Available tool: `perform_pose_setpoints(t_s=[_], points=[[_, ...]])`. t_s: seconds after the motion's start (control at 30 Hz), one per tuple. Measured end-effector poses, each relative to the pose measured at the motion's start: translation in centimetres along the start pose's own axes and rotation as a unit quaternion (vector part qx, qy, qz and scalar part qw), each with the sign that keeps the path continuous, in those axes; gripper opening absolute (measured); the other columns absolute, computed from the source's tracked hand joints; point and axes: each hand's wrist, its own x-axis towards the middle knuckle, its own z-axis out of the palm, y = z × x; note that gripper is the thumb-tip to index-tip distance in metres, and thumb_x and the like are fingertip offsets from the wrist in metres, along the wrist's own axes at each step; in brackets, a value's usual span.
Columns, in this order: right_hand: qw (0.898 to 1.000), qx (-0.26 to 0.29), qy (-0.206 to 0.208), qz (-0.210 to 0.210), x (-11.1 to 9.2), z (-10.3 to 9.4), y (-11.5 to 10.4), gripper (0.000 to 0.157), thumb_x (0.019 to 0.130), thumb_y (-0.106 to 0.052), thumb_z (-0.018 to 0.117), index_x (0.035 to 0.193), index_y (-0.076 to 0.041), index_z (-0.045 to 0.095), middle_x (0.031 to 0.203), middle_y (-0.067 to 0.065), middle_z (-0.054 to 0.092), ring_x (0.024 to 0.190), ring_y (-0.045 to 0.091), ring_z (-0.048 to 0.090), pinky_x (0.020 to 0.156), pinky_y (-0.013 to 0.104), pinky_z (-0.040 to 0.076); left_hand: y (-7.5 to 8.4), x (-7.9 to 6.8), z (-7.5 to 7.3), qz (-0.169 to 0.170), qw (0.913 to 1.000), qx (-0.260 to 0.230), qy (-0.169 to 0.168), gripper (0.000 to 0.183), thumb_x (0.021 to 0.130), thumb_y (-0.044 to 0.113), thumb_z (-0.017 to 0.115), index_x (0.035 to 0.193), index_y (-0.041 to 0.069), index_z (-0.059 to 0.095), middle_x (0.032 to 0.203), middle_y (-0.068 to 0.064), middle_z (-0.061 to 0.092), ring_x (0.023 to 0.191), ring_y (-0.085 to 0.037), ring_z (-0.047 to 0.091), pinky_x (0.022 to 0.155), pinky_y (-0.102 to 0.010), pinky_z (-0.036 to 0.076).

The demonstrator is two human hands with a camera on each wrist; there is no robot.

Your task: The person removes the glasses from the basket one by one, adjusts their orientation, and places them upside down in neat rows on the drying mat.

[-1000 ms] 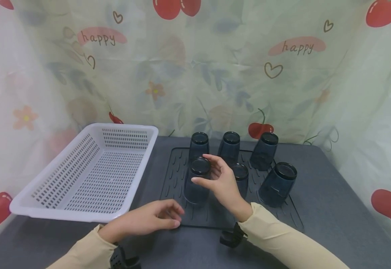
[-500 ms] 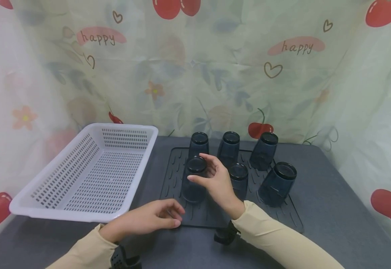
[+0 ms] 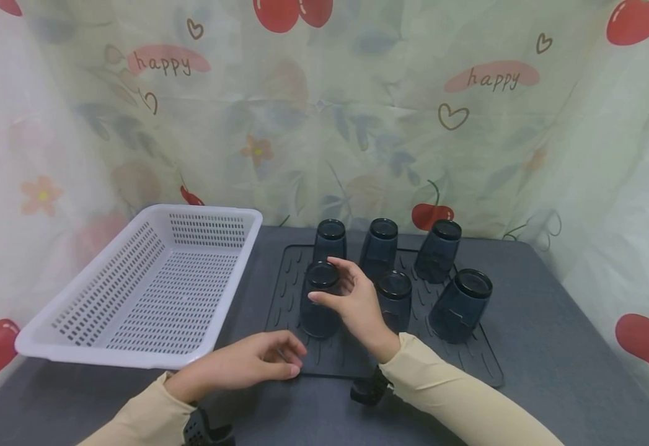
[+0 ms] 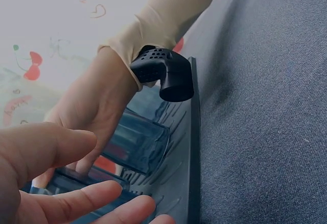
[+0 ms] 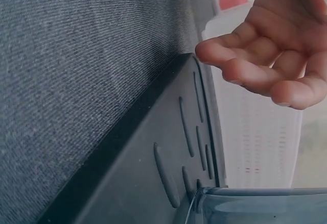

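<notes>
Dark blue tinted glasses stand upside down on a black ridged drying mat (image 3: 352,362). With thumb in front and fingers behind, my right hand (image 3: 357,303) grips the upper part of the front-left glass (image 3: 320,316). That glass's wall (image 5: 265,208) shows at the bottom of the right wrist view. Just right of my hand stands the front-middle glass (image 3: 395,303), partly covered by it. My left hand (image 3: 246,362) hangs with loosely bent fingers near the mat's front-left corner, holding nothing. In the left wrist view its fingers (image 4: 92,196) are spread apart.
A white perforated plastic basket (image 3: 229,279) stands left of the mat. Along the back of the mat are a left glass (image 3: 328,246), a middle glass (image 3: 379,254) and a right glass (image 3: 437,257). Another glass (image 3: 458,313) leans into view front right. A printed curtain (image 3: 324,124) closes the back.
My right hand and the front-left glass have shifted a little to the left across the mat. The left hand and the other glasses have stayed put.
</notes>
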Motion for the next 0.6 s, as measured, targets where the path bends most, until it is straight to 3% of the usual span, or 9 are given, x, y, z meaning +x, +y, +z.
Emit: perform_pose_setpoints(t_s=[0.6], points=[[1.0,-0.025,-0.008,-0.009,-0.16,0.25,0.41,0.071,0.075,-0.014,0.083,0.138,-0.013,0.05,0.138,0.005,0.053,0.133,0.019,0.048,0.112,0.042,0.036,0.16,-0.06,0.11,0.007,1.0,0.001,-0.005,0.034,0.097,0.02,0.058,0.123,-0.002,0.055,0.112,-0.015,0.064,0.102,-0.022,0.062,0.081,-0.025,0.051]])
